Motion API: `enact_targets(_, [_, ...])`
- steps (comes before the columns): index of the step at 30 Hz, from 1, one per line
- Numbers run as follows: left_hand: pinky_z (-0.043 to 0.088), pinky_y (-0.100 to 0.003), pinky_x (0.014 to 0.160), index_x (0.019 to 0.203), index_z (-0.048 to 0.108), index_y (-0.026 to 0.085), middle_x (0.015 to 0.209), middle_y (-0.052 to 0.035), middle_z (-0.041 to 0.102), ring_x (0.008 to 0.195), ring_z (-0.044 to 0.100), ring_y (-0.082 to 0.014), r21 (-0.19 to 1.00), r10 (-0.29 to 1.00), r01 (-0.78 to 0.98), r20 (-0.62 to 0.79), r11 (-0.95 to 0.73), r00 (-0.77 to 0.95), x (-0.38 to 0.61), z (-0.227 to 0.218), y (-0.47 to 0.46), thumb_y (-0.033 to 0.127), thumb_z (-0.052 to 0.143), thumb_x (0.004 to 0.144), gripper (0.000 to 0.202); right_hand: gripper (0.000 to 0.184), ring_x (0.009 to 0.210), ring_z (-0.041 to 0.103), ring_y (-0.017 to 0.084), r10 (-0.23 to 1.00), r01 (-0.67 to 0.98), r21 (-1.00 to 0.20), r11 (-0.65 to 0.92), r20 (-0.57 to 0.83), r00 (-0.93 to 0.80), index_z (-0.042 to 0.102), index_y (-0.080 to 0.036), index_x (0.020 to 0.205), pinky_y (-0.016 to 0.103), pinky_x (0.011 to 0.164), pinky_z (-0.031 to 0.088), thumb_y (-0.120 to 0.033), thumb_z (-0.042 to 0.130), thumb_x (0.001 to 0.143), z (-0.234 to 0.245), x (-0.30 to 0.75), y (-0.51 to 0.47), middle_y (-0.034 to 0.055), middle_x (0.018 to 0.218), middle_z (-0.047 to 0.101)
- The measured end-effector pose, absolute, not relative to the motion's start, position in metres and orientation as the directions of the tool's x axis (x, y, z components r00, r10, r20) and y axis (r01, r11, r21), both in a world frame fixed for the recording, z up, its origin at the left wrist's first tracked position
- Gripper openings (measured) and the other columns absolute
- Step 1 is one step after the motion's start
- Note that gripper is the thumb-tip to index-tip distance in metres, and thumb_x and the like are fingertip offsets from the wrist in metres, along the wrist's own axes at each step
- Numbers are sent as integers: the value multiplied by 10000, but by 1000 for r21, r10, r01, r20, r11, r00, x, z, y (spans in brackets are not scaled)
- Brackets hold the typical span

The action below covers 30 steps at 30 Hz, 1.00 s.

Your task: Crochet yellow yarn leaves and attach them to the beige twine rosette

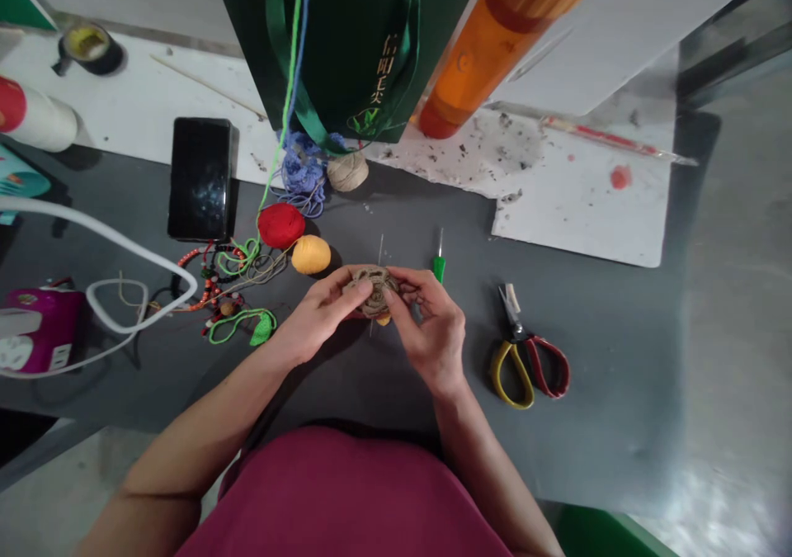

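Observation:
Between my two hands is a small round coil of brown cord or yarn point(374, 291), held just above the grey table. My left hand point(331, 305) pinches its left side, thumb on top. My right hand point(426, 318) grips the right side, with the thumb pressed on the coil. A thin needle-like rod point(380, 247) sticks out above and below the coil. Bits of red and yellow show under it, too hidden to name. Just beyond my right hand lies a green-handled crochet hook or awl point(439, 266). Red point(281, 226) and yellow point(311, 255) yarn balls sit to the left.
Scissors point(518, 351) lie on the right. Behind stand a dark green gift bag point(346, 54) and an orange bottle point(483, 54). A black box point(201, 179), beaded strings point(210, 280), beige yarn point(347, 172) and a white cable point(99, 228) are at left.

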<state>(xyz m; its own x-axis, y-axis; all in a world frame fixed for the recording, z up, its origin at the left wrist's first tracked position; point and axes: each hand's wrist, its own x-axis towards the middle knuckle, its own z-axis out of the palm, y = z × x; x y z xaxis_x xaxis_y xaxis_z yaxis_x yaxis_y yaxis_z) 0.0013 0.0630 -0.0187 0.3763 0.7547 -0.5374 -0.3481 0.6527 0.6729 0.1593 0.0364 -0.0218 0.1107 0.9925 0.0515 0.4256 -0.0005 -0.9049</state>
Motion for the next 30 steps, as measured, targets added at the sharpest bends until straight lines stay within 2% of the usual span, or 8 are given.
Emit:
enact_targets(3, [556,-289,850,976,725,143,932,-55,759,876,701,-163,696,771,-337,-538,634,340,2,-17,62,405,850,781,350,199,849,720,173,992,352,-935,-49,-3,129,696,-251,1097,332,754,618,-245,667,901,-23,159,36,34,989,769])
enact_targets(7, [553,-295,808,918,711,144,863,-38,735,811,683,-155,681,765,-350,-552,643,331,3,-16,62,411,840,783,326,202,873,736,179,992,266,-960,-85,-57,112,693,-252,1101,349,797,631,-258,674,900,-26,159,35,37,1010,775])
enact_targets(13, [513,-248,724,819,659,153,752,9,676,711,621,-112,726,803,-342,-548,596,235,8,-16,60,451,872,734,376,191,870,723,162,988,288,-957,-22,24,155,681,-265,1112,328,810,624,-251,662,923,-26,158,31,27,1007,755])
enact_targets(17, [503,-258,765,851,654,167,793,4,674,761,624,-126,731,819,-377,-545,569,180,9,-19,58,467,841,767,363,340,890,730,184,989,300,-951,-71,-28,143,631,-258,1193,337,767,633,-310,731,872,-26,155,29,46,1041,752])
enact_targets(23, [489,-244,715,806,643,163,754,8,652,736,604,-119,704,808,-410,-559,580,183,8,-23,57,447,835,778,344,323,923,761,175,975,22,-975,-220,-220,24,625,-255,1136,331,851,653,-319,758,849,-25,156,30,30,1021,778])
enact_targets(26, [496,-242,703,836,661,161,759,4,668,729,615,-121,712,820,-424,-548,560,163,9,-21,57,514,836,761,401,379,943,764,176,969,-52,-968,-246,-245,-19,618,-261,1169,333,877,655,-333,784,836,-23,159,31,31,1037,782])
enact_targets(30, [536,-294,804,949,696,154,875,-40,730,841,677,-173,716,826,-418,-519,560,218,10,-20,58,532,841,748,452,388,926,756,165,970,-99,-966,-240,-242,1,620,-268,1185,310,847,655,-312,788,838,-22,160,32,26,1028,779])
